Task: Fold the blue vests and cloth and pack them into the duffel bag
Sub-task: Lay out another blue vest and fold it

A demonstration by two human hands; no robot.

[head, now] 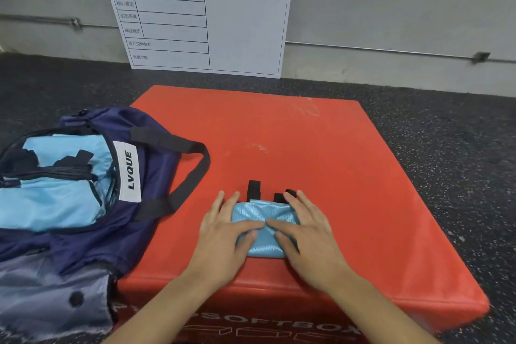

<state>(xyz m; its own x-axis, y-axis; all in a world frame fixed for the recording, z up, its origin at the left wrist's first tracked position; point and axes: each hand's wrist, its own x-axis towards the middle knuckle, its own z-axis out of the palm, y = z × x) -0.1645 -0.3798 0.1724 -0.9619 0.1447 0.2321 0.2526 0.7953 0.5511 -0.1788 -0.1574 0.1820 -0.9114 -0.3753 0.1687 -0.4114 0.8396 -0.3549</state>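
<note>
A light blue vest (261, 213), folded into a small bundle with black straps sticking out at its far edge, lies near the front of the red soft box (321, 148). My left hand (223, 234) presses its left side with straight fingers and the thumb laid across the cloth. On the bundle's right side my right hand (307, 234) lies flat, fingers spread. The navy duffel bag (156, 165) lies open at the left, with folded light blue vests (53, 201) inside.
The red box stands on dark speckled floor. A white planning board (223, 22) leans against the grey wall behind it. The bag's black handle (192, 165) lies over the box's left edge. A grey flap (50, 296) of the bag hangs at the lower left.
</note>
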